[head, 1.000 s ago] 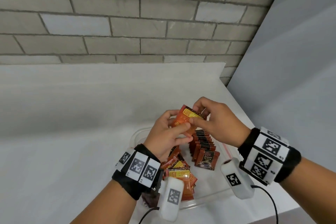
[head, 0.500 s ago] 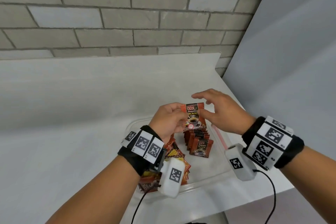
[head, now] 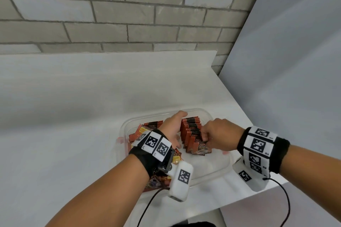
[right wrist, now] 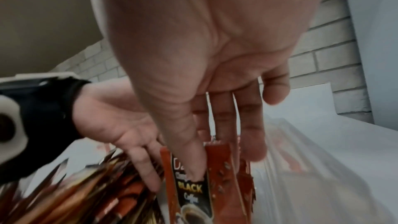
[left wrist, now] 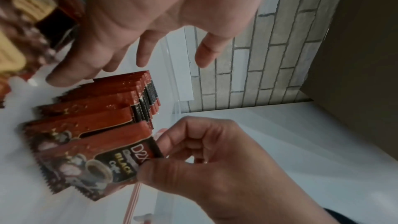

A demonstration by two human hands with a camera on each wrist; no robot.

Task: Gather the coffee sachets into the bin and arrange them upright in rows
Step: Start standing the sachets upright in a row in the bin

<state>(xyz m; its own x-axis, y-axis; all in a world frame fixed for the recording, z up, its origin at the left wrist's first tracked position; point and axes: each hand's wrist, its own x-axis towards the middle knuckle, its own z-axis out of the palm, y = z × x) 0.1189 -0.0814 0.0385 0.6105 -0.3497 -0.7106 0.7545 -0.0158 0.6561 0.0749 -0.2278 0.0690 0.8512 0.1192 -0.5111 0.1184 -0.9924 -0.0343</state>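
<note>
Clear plastic makes the bin [head: 217, 169], so we can see right through its walls to the white counter [head: 73, 116] under it. Our right hand [head: 219, 134] pinches the top of one black coffee sachet [left wrist: 92, 164] between thumb and curled fingers. We hold it by the top so its bottom can sit on the bin floor and it stays standing. It is at the near end of the row of upright sachets [head: 191, 129], touching the one behind it. We think we are adding it to that row.

Our left hand [head: 173, 129] has loose, straight fingers and holds nothing. It sits just beside the left side of the row, we think so the packs do not tip over. Behind our left wrist is the loose pile of sachets [head: 145, 131], lying flat and mixed up inside the bin. Those need to stand up too, so a lot of work is left.
</note>
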